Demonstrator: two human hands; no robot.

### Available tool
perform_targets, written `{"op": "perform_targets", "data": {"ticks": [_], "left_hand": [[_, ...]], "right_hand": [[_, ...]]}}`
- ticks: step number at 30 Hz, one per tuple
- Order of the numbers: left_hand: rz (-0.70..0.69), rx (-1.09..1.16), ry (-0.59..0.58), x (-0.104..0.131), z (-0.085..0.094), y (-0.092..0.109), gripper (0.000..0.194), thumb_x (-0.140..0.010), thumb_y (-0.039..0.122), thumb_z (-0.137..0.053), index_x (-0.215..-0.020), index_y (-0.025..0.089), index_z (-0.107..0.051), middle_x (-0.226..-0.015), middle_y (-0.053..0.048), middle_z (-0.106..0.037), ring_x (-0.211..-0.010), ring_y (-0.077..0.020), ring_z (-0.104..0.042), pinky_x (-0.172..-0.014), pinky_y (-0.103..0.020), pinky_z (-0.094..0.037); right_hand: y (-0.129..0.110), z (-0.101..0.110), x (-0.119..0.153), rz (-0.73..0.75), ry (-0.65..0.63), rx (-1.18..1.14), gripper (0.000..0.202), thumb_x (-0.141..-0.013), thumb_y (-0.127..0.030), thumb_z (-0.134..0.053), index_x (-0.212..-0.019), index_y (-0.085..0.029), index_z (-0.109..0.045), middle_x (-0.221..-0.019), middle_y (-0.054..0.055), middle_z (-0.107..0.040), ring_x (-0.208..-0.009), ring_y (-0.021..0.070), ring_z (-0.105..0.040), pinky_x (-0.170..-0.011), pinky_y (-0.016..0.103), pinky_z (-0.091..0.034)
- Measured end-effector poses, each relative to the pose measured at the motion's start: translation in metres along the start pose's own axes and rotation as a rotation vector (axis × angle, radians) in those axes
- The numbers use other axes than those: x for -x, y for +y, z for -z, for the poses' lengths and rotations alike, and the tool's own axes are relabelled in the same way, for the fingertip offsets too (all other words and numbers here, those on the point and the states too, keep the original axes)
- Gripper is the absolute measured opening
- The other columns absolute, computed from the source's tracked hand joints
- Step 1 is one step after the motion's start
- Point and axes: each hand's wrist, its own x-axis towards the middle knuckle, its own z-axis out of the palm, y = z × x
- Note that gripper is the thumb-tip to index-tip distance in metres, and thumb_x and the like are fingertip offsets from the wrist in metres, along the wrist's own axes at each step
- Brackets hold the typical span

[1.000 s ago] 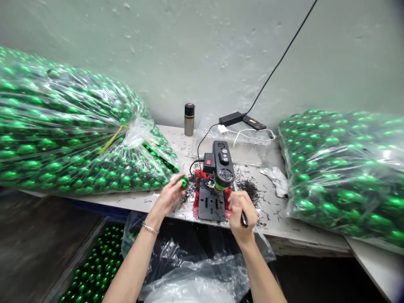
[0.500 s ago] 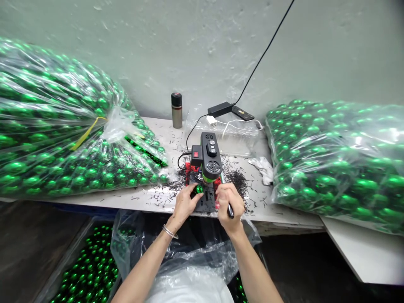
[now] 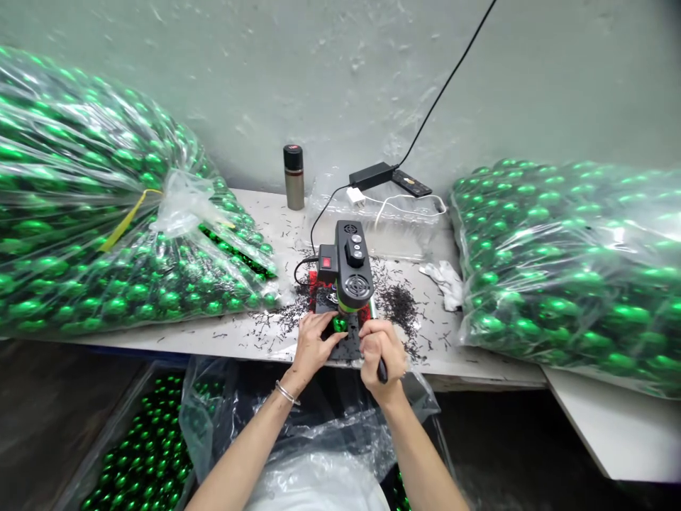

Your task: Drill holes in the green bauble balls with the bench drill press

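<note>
A small black bench drill press point(image 3: 355, 266) with round vents and a red switch stands at the table's front edge. Beneath its head, my left hand point(image 3: 311, 343) pinches a shiny green ball point(image 3: 339, 324) between thumb and fingers, just above the dark base plate point(image 3: 348, 349). My right hand point(image 3: 384, 353) is wrapped round the black-ended lever handle point(image 3: 381, 370) on the press's right side. Whether the tool tip touches the ball is hidden.
Big clear bags of green balls lie left point(image 3: 106, 213) and right point(image 3: 558, 277). Black shavings point(image 3: 399, 304) litter the table. Behind are a bottle point(image 3: 294, 177), a power adapter point(image 3: 371, 174) and a white cloth point(image 3: 444, 284). An open bag of balls point(image 3: 143, 440) sits below.
My left hand and the green ball have moved slightly right, further in under the press head. My right hand, still on the lever handle, sits a little lower and further left.
</note>
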Motion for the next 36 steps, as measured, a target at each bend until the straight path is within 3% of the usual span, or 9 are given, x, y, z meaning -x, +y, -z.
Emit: {"op": "perform_targets", "data": {"ticks": [6, 16, 24, 28, 31, 36], "left_hand": [[0.003, 0.019, -0.019, 0.001, 0.002, 0.003, 0.028, -0.085, 0.035, -0.069, -0.109, 0.02, -0.069, -0.103, -0.009, -0.075, -0.099, -0.0256, -0.067, -0.102, -0.049, -0.042], [0.049, 0.048, -0.065, -0.001, 0.004, 0.004, 0.03, -0.083, 0.033, -0.071, -0.111, 0.02, -0.068, -0.106, -0.009, -0.074, -0.102, -0.0264, -0.066, -0.105, -0.05, -0.039], [0.06, 0.074, -0.069, -0.005, 0.004, 0.005, 0.031, -0.082, 0.031, -0.073, -0.11, 0.02, -0.069, -0.105, -0.009, -0.074, -0.102, -0.0258, -0.066, -0.107, -0.051, -0.037], [0.071, 0.095, -0.014, -0.003, 0.004, 0.007, 0.031, -0.081, 0.031, -0.074, -0.11, 0.019, -0.069, -0.106, -0.009, -0.074, -0.101, -0.0262, -0.065, -0.105, -0.051, -0.04], [0.032, 0.088, 0.031, 0.015, 0.013, 0.014, 0.036, -0.086, 0.034, -0.069, -0.119, 0.02, -0.066, -0.109, -0.011, -0.072, -0.103, -0.0267, -0.064, -0.099, -0.049, -0.045], [-0.118, -0.008, -0.035, 0.049, 0.039, 0.018, 0.061, -0.082, 0.051, -0.07, -0.133, 0.021, -0.056, -0.123, -0.014, -0.066, -0.113, -0.0306, -0.059, -0.101, -0.051, -0.044]], "right_hand": [[0.021, -0.013, 0.023, 0.093, 0.068, 0.027, 0.025, -0.096, -0.02, -0.035, -0.075, -0.022, -0.048, -0.075, 0.001, -0.055, -0.065, 0.0143, -0.053, -0.069, 0.035, -0.048], [0.034, -0.024, 0.039, 0.062, 0.123, -0.004, 0.025, -0.096, -0.023, -0.033, -0.074, -0.023, -0.044, -0.074, -0.001, -0.052, -0.064, 0.0138, -0.055, -0.078, 0.04, -0.05], [0.015, -0.012, 0.014, 0.094, 0.055, -0.012, 0.027, -0.095, -0.019, -0.036, -0.07, -0.022, -0.044, -0.071, 0.0, -0.051, -0.065, 0.0133, -0.054, -0.066, 0.032, -0.047], [-0.009, 0.0, -0.018, -0.094, 0.072, -0.045, 0.029, -0.095, -0.014, -0.037, -0.067, -0.021, -0.043, -0.071, 0.0, -0.05, -0.066, 0.013, -0.052, -0.061, 0.029, -0.042], [-0.022, 0.008, -0.039, -0.236, 0.029, -0.092, 0.032, -0.096, -0.017, -0.041, -0.065, -0.021, -0.043, -0.068, -0.001, -0.049, -0.067, 0.013, -0.051, -0.063, 0.029, -0.04], [-0.023, 0.01, -0.038, -0.188, 0.012, -0.111, 0.03, -0.095, -0.015, -0.043, -0.066, -0.021, -0.046, -0.069, 0.0, -0.051, -0.066, 0.0128, -0.051, -0.063, 0.029, -0.04]]}}
